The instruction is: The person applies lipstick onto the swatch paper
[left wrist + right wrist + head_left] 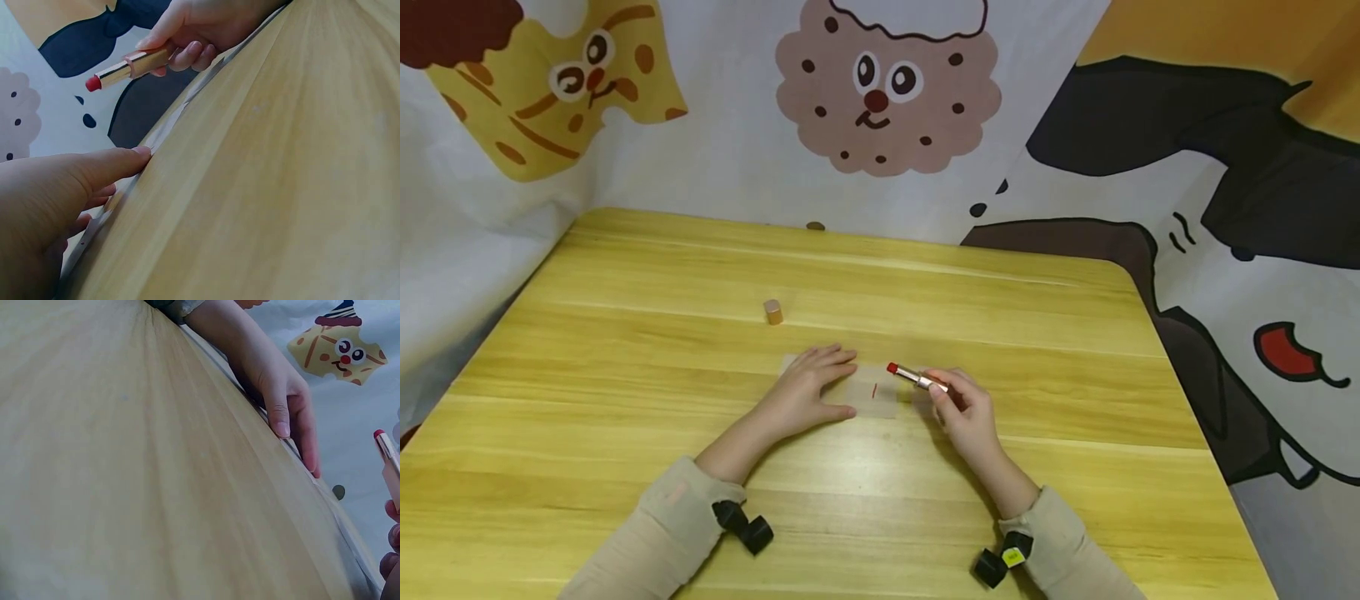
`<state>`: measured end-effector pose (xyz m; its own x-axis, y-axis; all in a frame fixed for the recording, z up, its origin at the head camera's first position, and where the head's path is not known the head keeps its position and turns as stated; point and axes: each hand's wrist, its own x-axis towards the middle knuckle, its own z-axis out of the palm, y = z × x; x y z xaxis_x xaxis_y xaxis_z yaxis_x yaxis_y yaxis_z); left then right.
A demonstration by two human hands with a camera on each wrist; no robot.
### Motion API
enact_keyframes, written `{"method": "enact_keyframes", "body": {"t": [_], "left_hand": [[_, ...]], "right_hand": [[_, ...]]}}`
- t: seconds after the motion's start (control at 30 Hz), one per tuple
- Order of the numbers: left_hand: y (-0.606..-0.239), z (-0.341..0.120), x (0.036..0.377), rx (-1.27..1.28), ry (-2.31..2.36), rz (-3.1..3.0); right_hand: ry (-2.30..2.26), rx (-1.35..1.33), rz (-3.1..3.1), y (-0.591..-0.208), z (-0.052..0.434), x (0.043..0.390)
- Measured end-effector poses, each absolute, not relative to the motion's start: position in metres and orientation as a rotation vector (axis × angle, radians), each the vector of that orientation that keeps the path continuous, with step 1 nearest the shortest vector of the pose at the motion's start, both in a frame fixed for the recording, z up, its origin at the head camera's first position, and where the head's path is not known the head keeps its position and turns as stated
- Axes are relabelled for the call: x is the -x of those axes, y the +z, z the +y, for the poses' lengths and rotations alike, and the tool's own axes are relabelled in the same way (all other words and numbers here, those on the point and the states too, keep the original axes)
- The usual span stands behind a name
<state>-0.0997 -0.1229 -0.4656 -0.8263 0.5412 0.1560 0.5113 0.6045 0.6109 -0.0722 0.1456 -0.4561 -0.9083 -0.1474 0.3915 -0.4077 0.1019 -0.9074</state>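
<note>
A lipstick [917, 377] with a red tip and a shiny metallic tube is pinched between the thumb and fingers of my right hand [966, 410]. Its red end points left, raised above the table in the left wrist view. My left hand [801, 393] rests with spread fingers on a thin, see-through sheet [880, 406] on the table. One short red stroke [874, 391] shows on that sheet, just right of the left fingers. Behind the left hand a small copper-coloured cap [773, 312] stands on the wood.
The wooden table [1000, 317] has rounded far corners. A cloth [715, 167] printed with cartoon figures hangs behind it and along the sides. Black devices [742, 527] are strapped at both cuffs.
</note>
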Motion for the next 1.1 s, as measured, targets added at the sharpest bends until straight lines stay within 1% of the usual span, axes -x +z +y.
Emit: {"method": "enact_keyframes", "body": {"t": [0.2, 0.43, 0.8, 1.1], "left_hand": [[-0.466, -0.123, 0.1, -0.917, 1.013, 2.786], [-0.465, -0.123, 0.1, -0.908, 0.998, 2.792], [-0.465, -0.122, 0.1, -0.915, 0.976, 2.807], [-0.465, -0.118, 0.1, -0.904, 1.044, 2.842]], "right_hand": [[1.959, -0.477, -2.09, -0.467, 0.15, 0.076], [2.021, -0.548, -1.968, -0.466, 0.152, 0.077], [2.058, -0.495, -1.982, -0.466, 0.163, 0.075], [2.018, -0.465, -1.976, -0.466, 0.175, 0.071]]}}
